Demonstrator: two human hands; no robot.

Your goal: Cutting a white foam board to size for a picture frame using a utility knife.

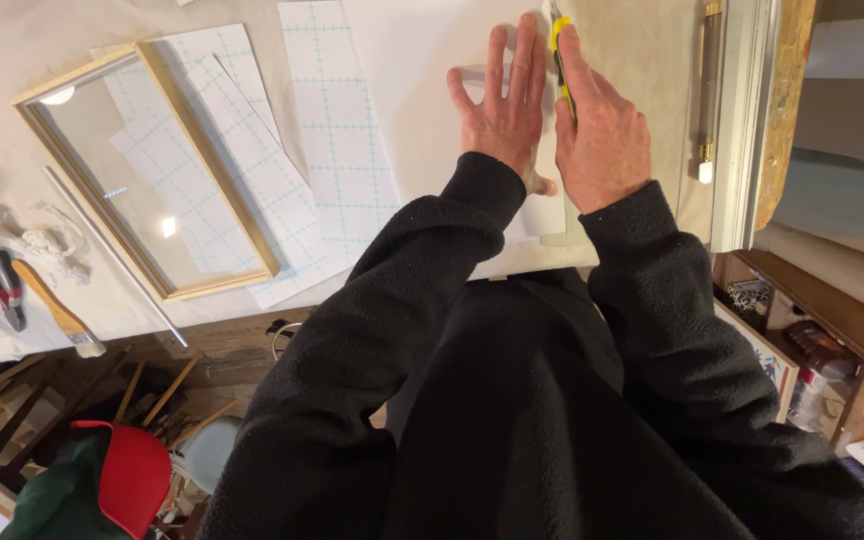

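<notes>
R hand (600, 135) closed round yellow utility knife (559, 55), index finger along its top. L hand (504, 105) just beside, fingers spread flat, pressing clear ruler (482, 75) onto white sheet (422, 60). Wooden frame (142, 170) well off to L of the grip.

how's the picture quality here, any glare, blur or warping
Head view: bright lamp glare spots on the glass of the wooden frame; the left hand and right hand gripping the yellow knife look sharp; wide-angle bending at the table edge; the lower left floor clutter sits dim.
</notes>
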